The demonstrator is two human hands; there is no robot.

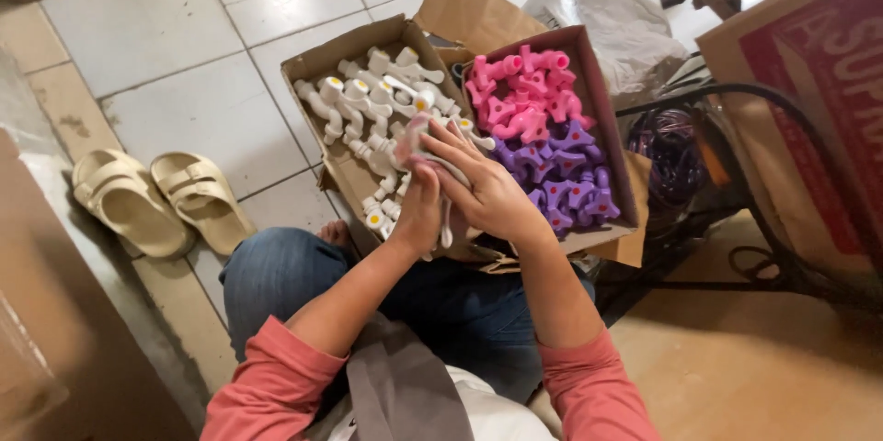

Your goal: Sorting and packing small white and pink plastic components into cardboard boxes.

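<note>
The person sits with denim-clad knees drawn up and salmon-pink sleeves reaching forward. Both hands meet just above the near edge of the left cardboard box (308, 62). The left hand (418, 211) is curled, fingers closed around a white plastic tap (414, 139), whose smooth pale body shows above the knuckles and below the palm. The right hand (487, 191) lies over it from the right, fingers spread narrowly across the tap's upper part and touching it; whether they fully clamp it cannot be told.

Inside that box, beyond the hands, lie more white taps (368, 96), glossy, tubular, some with yellow-centred caps. Right of the box, touching it, a second cardboard box (602, 91) holds star-shaped plastic handles: purple handles (561, 179) nearer, pink handles (520, 91) farther. Left of the box, on the pale floor tiles, stand cream rubber sandals (156, 197). Beyond the boxes rests a crumpled grey plastic bag (612, 13).
</note>
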